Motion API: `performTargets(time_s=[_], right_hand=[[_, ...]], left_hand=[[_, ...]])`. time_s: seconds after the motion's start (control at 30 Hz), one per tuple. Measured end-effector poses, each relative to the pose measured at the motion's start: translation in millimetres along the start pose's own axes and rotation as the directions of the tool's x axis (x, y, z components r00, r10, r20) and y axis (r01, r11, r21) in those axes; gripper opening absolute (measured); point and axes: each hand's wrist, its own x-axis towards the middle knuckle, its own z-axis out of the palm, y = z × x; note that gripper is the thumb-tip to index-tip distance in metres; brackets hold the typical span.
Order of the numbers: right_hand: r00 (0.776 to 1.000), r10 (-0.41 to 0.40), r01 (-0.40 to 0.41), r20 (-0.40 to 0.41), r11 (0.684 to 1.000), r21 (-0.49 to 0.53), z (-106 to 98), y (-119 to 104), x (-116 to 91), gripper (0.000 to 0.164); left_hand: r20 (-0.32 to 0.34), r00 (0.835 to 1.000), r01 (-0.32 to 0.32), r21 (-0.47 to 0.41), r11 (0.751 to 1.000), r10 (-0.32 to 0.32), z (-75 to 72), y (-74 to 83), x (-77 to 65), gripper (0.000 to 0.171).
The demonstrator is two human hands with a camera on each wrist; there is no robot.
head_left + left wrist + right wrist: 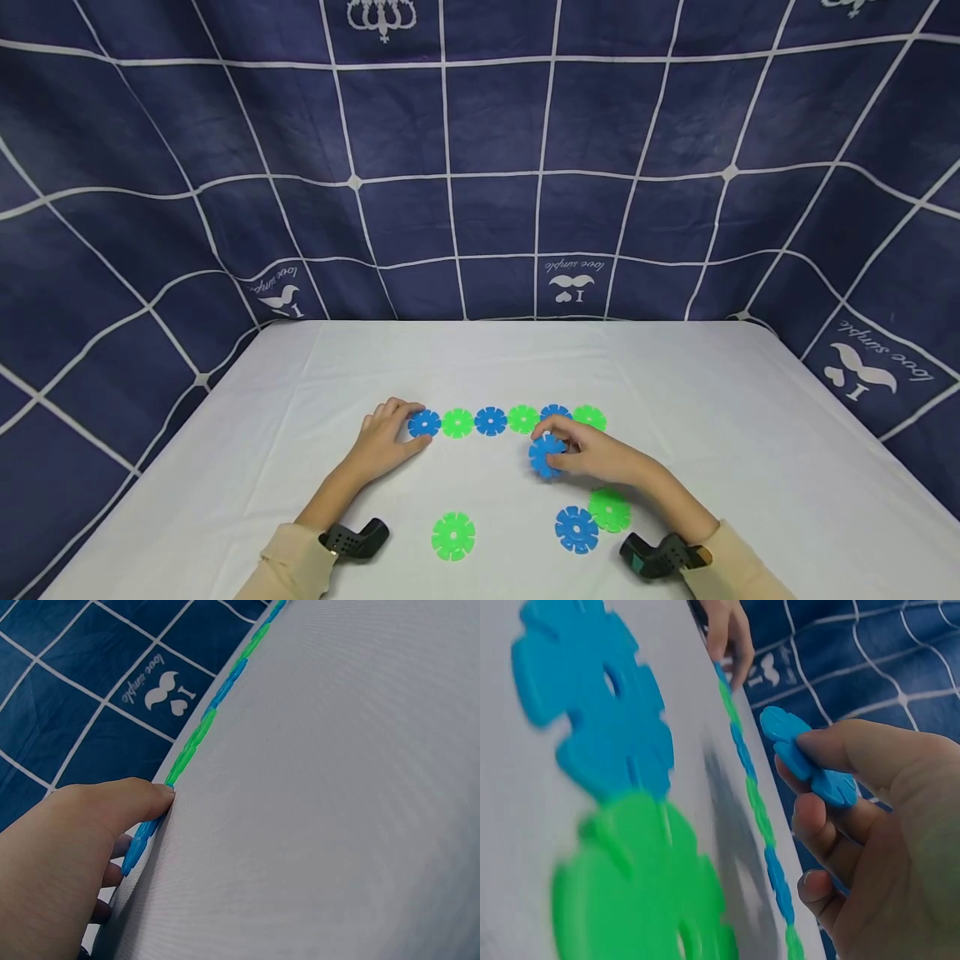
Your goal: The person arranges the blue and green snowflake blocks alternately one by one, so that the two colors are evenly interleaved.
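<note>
Flat, notched plastic snowflake discs form a row across the white table, blue and green by turns. My left hand [381, 437] pinches the blue disc [425, 423] at the row's left end, thumb on the near edge and fingers at the far edge. Between thumb and fingers of my right hand [600, 454] is another blue disc [546, 458], raised in front of the row's right part; it shows tilted in the right wrist view. Behind that hand, a blue disc [556, 411] is partly hidden beside the right-end green disc [589, 417].
Nearer on the white table [300, 467] lie a loose green disc [453, 536], a blue disc [577, 530] and another green disc [610, 509] overlapping it in this view. A dark blue checked curtain [487, 217] hangs behind the table.
</note>
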Motion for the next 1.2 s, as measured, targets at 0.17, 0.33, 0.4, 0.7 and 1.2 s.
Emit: performTargets(time_s=[0.17, 0.33, 0.4, 0.7, 1.2], right_hand=[[0.998, 0.017, -0.017, -0.059, 1.0, 0.003, -11.8, 15.4, -3.6, 0.029], [0.988, 0.025, -0.021, -0.15, 1.0, 0.023, -22.3, 31.9, -6.4, 0.028], [0.98, 0.034, -0.031, -0.197, 0.999, 0.019, -26.4, 38.5, -7.6, 0.028], [0.93, 0.096, -0.11, -0.354, 0.994, -0.02, -41.0, 56.9, -16.7, 0.026], [0.802, 0.089, -0.247, -0.591, 0.95, -0.192, -46.6, 74.5, -20.0, 0.024]], left_hand=[[-0.001, 1.0, 0.003, -0.004, 1.0, -0.003, -0.2, 0.3, -0.4, 0.053], [0.0, 1.0, 0.003, -0.005, 1.0, -0.003, 0.0, 0.1, -0.1, 0.053], [-0.002, 1.0, 0.0, -0.005, 1.0, 0.0, 0.0, -0.3, 0.2, 0.053], [-0.004, 1.0, -0.009, -0.012, 1.0, 0.009, -0.9, 0.2, 0.2, 0.053], [-0.004, 1.0, -0.006, -0.006, 1.0, 0.006, 0.8, -0.8, 0.0, 0.054]])
